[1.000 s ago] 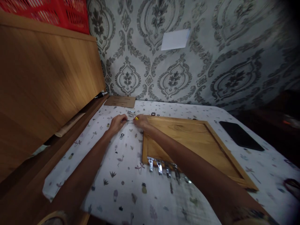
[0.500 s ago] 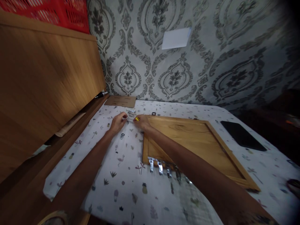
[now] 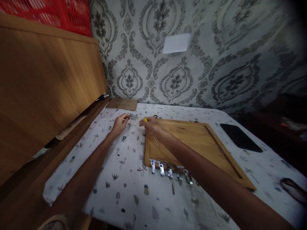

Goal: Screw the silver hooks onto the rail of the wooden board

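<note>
My left hand is over the patterned cloth, thumb and fingers pinched together. Whatever sits in that pinch is too small to make out. Just to its right, my right hand is closed on a screwdriver, whose yellow handle shows at the fingers and whose thin shaft points down toward me. Some clear, shiny material lies between the hands, and small metal parts rest just beyond. Beneath my right forearm lies a framed wooden panel. Several shiny metal hinge-like pieces line its near edge.
A black flat slab lies on the right side of the cloth. Brown cardboard is near the wall. On the left stands a wooden cabinet with a red basket on top. A dark ring-shaped thing is at the right edge.
My right hand has lifted slightly and turned, so the screwdriver's shaft now shows below it. A gap has widened between the hands. The view has shifted a little.
</note>
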The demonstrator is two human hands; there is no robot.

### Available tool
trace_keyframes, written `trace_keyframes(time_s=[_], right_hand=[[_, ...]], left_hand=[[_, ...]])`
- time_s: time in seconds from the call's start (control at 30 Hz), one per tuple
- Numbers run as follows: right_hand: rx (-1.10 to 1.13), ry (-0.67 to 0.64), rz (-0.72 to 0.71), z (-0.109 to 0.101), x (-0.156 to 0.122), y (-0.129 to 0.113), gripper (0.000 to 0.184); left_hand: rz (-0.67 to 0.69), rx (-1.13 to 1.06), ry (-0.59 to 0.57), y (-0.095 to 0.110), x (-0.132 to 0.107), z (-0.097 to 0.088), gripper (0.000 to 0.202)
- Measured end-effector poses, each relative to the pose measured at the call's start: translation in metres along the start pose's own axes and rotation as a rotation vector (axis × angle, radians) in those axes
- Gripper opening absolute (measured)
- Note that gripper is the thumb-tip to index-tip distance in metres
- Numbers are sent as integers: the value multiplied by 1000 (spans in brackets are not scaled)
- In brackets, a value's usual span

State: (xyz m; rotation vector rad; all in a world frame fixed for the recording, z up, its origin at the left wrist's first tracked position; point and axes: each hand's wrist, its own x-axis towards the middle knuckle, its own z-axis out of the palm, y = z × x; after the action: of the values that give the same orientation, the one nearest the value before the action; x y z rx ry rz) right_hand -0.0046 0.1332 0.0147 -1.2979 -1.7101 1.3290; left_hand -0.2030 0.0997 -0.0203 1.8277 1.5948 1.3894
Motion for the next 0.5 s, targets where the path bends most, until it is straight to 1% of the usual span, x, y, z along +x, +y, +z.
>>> trace_keyframes(time_s=[0.07,0.17,0.2,0.27,0.37,0.5], right_hand=[[73,-82,67,-10,-13,-2,35],[208,-146,102,-26,-35,-6,15],[255,-158,104,-31,-42,-8,12],[342,-185,106,-40,-56,-11,15],[437,-224,112,-49,-73,-14,15],[515,-210,112,-52,-91,-10,20]], left_hand=[[6,-75,-26,11,2,3,24],[20,-200,-104,34,2,8,35],[25,-238,-132,42,1,11,39],[28,-298,-184,57,-2,15,45],[19,-351,-250,76,-7,22,46],[-5,-390,-319,93,-13,28,44]])
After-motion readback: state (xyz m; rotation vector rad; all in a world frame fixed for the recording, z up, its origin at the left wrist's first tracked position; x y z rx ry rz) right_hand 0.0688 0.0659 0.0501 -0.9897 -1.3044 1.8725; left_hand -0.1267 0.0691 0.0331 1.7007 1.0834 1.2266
